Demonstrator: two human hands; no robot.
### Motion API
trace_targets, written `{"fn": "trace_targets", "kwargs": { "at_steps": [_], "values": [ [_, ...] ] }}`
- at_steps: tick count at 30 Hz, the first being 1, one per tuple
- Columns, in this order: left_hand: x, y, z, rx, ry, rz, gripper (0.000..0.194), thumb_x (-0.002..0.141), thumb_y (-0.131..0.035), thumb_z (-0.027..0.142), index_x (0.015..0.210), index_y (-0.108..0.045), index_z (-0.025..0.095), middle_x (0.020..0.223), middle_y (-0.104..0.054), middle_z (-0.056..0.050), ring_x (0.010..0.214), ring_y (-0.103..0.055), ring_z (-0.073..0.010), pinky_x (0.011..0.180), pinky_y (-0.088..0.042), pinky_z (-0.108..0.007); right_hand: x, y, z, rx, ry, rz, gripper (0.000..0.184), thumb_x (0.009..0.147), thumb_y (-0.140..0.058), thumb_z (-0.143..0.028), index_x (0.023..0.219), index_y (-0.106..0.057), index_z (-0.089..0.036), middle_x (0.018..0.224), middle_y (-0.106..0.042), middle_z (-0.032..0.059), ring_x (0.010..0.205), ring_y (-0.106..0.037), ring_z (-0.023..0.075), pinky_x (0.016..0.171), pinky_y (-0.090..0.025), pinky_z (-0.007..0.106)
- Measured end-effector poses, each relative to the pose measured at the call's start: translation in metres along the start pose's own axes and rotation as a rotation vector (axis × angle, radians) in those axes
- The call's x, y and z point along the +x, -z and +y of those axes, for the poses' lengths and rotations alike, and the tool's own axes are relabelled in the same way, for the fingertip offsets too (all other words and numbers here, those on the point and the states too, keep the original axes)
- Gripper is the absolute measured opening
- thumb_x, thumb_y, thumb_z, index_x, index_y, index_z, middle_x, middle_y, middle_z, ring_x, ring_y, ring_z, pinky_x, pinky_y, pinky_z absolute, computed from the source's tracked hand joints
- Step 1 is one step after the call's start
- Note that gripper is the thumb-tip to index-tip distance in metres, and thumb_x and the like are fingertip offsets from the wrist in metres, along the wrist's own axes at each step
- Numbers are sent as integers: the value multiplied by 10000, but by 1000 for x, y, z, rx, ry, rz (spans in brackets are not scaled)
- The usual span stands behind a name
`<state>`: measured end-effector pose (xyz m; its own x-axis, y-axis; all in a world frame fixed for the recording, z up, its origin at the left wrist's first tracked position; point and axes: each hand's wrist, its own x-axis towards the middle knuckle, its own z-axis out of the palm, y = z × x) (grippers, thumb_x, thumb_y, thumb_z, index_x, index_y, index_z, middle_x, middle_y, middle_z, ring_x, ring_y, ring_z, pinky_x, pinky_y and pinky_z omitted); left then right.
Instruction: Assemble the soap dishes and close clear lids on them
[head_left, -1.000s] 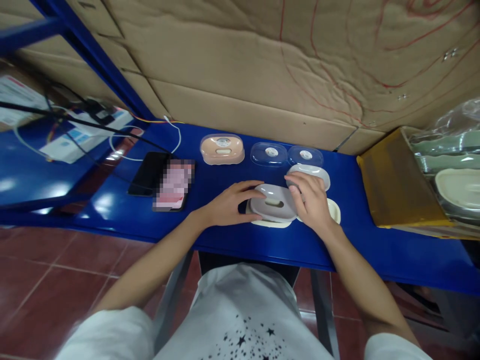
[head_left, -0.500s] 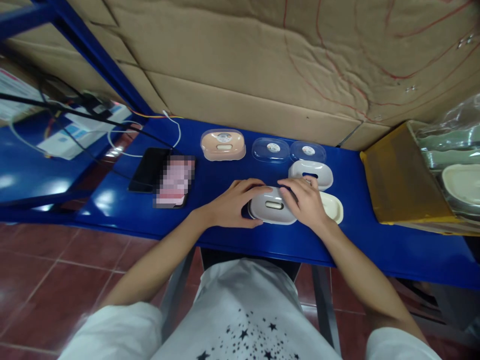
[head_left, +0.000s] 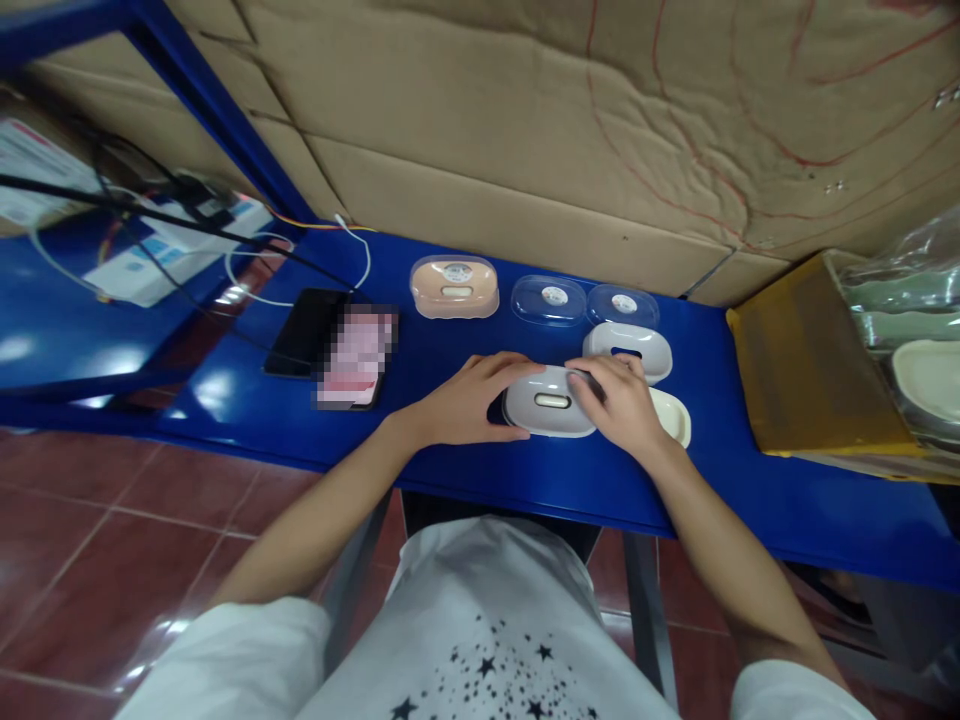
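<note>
A pale grey oval soap dish (head_left: 551, 412) with a slot in its middle lies on the blue table near its front edge. My left hand (head_left: 472, 402) grips its left end, thumb on the near rim and fingers on the far rim. My right hand (head_left: 619, 405) has its fingers curled on the right end, with a dark grey edge showing under them. Partly behind my right hand are a cream dish (head_left: 675, 418) and a white slotted dish (head_left: 649, 350).
Two clear lids (head_left: 547, 302) with round labels and a peach dish under a clear cover (head_left: 455, 303) stand at the back. A phone (head_left: 356, 355) and cable lie left. At right, an open cardboard box (head_left: 802, 360) holds wrapped dishes. Cardboard (head_left: 480, 130) lines the back.
The view has shifted slightly, moving most things a little rightward in the picture. My right fingers have curled a bit more over the grey dish's right end; my left hand keeps its place.
</note>
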<state>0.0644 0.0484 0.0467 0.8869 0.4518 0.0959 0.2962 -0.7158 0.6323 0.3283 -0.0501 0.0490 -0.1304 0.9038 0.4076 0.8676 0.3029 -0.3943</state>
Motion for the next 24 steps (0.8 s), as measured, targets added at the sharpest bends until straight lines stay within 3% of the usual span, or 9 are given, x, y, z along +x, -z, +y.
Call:
{"fn": "trace_targets", "kwargs": {
  "at_steps": [6, 15, 24],
  "values": [
    [0, -2, 0, -65, 12, -14, 863, 906, -827, 538, 1637, -423, 320, 1651, -464, -132, 1534, -450, -358, 1271, -334, -534, -1, -3, 3, 9, 1, -99, 290, 1123, -488, -309, 1315, -685, -217, 1248, -824, 90, 1100, -771, 271, 1089, -386, 478],
    [-1, 1, 0, -130, 34, -94, 994, 841, -852, 663, 1664, -380, 367, 1629, -516, -93, 1501, -457, -388, 1258, -310, -583, -1, 4, -3, 63, 14, -205, 321, 1133, -408, -272, 1291, -686, -246, 1236, -822, 56, 1099, -757, 254, 1128, -320, 505],
    [-1, 1, 0, -178, 47, -121, 1081, 795, -860, 724, 1684, -361, 364, 1626, -498, -104, 1485, -449, -400, 1263, -302, -589, -3, 2, -5, 12, 36, -259, 376, 1145, -349, -265, 1361, -651, -207, 1231, -788, 108, 1123, -704, 279, 1099, -313, 510]
  ]
}}
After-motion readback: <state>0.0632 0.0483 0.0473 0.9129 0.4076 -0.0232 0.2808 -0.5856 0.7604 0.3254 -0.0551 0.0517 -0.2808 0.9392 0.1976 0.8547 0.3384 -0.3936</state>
